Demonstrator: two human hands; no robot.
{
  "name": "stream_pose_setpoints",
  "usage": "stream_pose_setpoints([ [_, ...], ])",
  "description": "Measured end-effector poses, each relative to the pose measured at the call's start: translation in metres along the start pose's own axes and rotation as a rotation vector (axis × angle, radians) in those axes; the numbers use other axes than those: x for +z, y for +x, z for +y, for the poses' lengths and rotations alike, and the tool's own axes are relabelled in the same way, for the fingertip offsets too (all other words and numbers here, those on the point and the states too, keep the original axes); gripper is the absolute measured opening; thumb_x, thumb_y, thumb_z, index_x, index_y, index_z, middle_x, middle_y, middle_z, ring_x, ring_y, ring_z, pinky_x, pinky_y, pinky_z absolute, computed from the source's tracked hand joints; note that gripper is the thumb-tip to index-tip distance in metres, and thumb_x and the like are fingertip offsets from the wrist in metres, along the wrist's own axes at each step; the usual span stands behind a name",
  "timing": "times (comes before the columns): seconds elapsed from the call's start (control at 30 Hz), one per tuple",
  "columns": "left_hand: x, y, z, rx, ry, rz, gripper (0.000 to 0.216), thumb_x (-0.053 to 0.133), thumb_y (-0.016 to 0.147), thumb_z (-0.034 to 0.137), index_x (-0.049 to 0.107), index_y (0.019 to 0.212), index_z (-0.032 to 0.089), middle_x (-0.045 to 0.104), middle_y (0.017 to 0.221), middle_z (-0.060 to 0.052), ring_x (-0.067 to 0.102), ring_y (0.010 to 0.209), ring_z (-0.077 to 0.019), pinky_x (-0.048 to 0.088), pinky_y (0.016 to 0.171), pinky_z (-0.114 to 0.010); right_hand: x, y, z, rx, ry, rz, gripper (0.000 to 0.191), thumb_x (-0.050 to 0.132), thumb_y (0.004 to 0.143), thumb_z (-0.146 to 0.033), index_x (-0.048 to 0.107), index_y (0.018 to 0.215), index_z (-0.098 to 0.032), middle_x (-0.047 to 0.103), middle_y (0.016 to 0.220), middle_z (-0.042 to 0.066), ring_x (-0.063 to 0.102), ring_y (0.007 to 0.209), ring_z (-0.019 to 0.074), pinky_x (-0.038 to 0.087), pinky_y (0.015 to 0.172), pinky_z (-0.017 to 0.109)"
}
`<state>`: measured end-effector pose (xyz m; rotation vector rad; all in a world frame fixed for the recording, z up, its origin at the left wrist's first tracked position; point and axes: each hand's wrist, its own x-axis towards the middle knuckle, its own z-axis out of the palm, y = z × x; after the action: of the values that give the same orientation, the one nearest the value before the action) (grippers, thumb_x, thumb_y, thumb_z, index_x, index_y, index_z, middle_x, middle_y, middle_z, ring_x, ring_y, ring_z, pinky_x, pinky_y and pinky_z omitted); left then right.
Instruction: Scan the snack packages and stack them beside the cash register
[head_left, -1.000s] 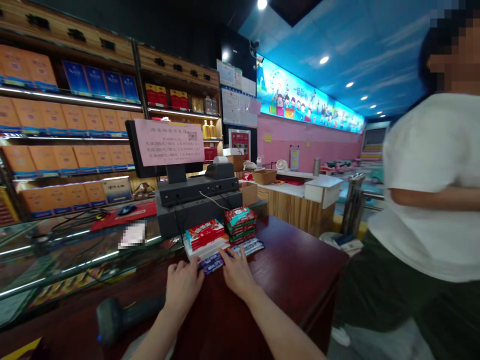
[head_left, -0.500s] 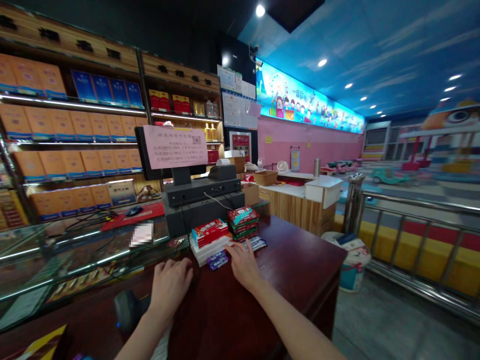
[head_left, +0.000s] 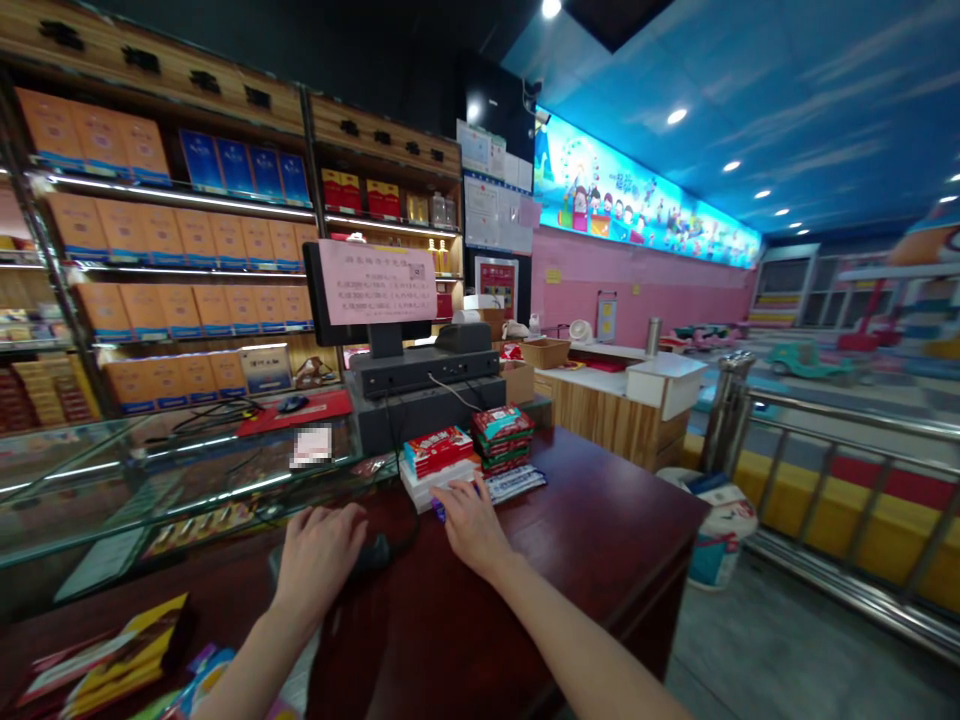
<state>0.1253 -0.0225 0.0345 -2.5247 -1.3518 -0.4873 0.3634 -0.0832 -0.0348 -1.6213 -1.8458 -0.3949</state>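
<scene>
Nearest, at eight o'clock from the right hand (head_left: pixel 474 525): one yellow packet (head_left: pixel 135 655), which is lying on the dark counter (head_left: pixel 600 510). At nine o'clock: the left hand (head_left: pixel 319 550), which is partly hiding a black scanner (head_left: pixel 373 554); its fingers are curling loosely, and whether they are gripping anything cannot be told. At centre: the right hand, whose fingers are bending, slightly parted, over one purple packet (head_left: pixel 438 508); a firm pinch cannot be confirmed. That packet is lying close by a white box (head_left: pixel 418 491). Handling, as judged: light, thin, slick-wrapped, possibly brittle; best held by its long edges, middle unsqueezed. At two o'clock: blue-and-white packets (head_left: pixel 517 484), lying flat. At eleven: the white box, which is bearing red packets (head_left: pixel 439 450). At one: a packet stack (head_left: pixel 502 432), rising behind the blue-and-white ones. Farther, at eleven: a monitor (head_left: pixel 316 310), displaying a pink sheet (head_left: pixel 382 285).
</scene>
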Motion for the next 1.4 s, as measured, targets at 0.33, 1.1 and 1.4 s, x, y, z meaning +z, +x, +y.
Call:
stream_pose_setpoints([
  [0.33, 0.006, -0.017, -0.039, -0.05, 0.0, 0.037, 0.034, 0.039, 0.097, 0.031, 0.072, 0.105, 0.024, 0.078, 0.101, -0.006, 0.069, 0.104, -0.0266, 0.037, 0.1, -0.044, 0.011, 0.006, -0.03, -0.057, 0.053, -0.048, 0.053, 0.05, 0.091, -0.008, 0.053, 0.141, -0.025, 0.07, 0.123, 0.007, 0.053, 0.127, 0.0227, 0.017, 0.122, 0.053],
  [1.1, -0.001, -0.05, -0.089, -0.189, -0.034, 0.021, 0.04, 0.032, 0.098, 0.033, 0.069, 0.11, 0.024, 0.078, 0.104, -0.006, 0.069, 0.104, -0.0251, 0.036, 0.103, -0.043, 0.035, 0.014, -0.07, -0.143, 0.127, -0.12, 0.055, 0.046, 0.09, -0.003, 0.053, 0.14, -0.024, 0.07, 0.126, 0.006, 0.054, 0.128, 0.0207, 0.021, 0.121, 0.049],
  [1.4, 0.007, -0.06, -0.108, -0.233, -0.07, 0.065, 0.039, 0.034, 0.098, 0.035, 0.07, 0.107, 0.025, 0.078, 0.099, -0.006, 0.069, 0.1, -0.0246, 0.037, 0.1, -0.041, 0.044, 0.017, -0.083, -0.185, 0.168, -0.152, 0.055, 0.043, 0.091, -0.003, 0.053, 0.141, -0.023, 0.07, 0.126, 0.007, 0.054, 0.127, 0.0216, 0.023, 0.121, 0.051],
])
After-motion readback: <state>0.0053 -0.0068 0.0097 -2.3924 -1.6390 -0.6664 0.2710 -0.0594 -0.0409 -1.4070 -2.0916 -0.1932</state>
